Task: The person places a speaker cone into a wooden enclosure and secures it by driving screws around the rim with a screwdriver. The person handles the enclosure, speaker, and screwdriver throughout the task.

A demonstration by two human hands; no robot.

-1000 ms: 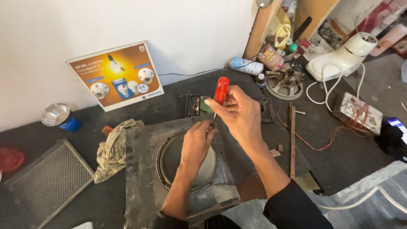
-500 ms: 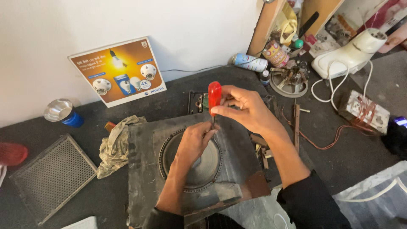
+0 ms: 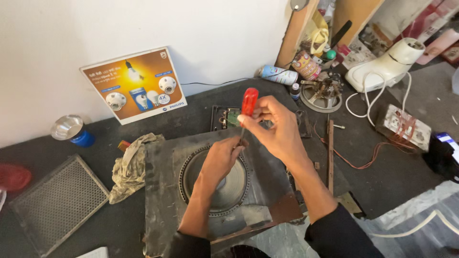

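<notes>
So the right hand (image 3: 275, 129) sits just above centre frame, fingers clamped round the red handle of a screwdriver (image 3: 248, 102). The tool stands nearly upright, handle up, with a slight lean so the shaft runs down and a bit left toward the upper right rim of the round speaker cone (image 3: 213, 179). The tip itself is hidden behind the left hand (image 3: 221, 160), so I can't tell exactly where it lands

That left hand lies right below the right one, fingers curled together around the lower shaft, resting on the cone's rim. It's the one nearer the tip, the right is up at the handle end. Everything hangs on that vertical line: handle on top, rim straight underneath

The cone sits in a dark square speaker panel (image 3: 162, 191) in the lower middle of the frame on the table (image 3: 382, 181). A crumpled rag (image 3: 130, 165) touches the panel's left edge, and a metal grille (image 3: 57, 203) lies further out at lower left
</notes>
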